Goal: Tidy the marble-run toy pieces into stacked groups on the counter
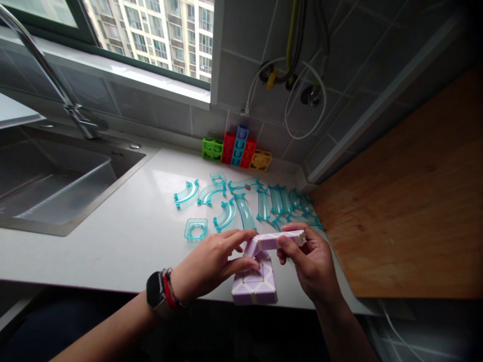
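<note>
Between my hands is a purple and white snake cube puzzle [255, 287], made of wedge segments. Its lower part is folded into a compact block near the counter's front edge, while a straight arm of segments sticks out to the right above it. My left hand [222, 256], with a dark watch on the wrist, pinches the puzzle at the bend, thumb on the block and fingers on top. Farther right, my right hand [311, 259] grips the straight end, thumb on the near side and fingers behind it.
Several translucent teal track pieces [245, 211] lie on the white counter [124, 246] beyond my hands. Colourful plastic blocks [239, 147] stand against the tiled wall. A steel sink [71, 201] with a faucet [77, 115] is at left; a wooden panel [407, 201] rises at right.
</note>
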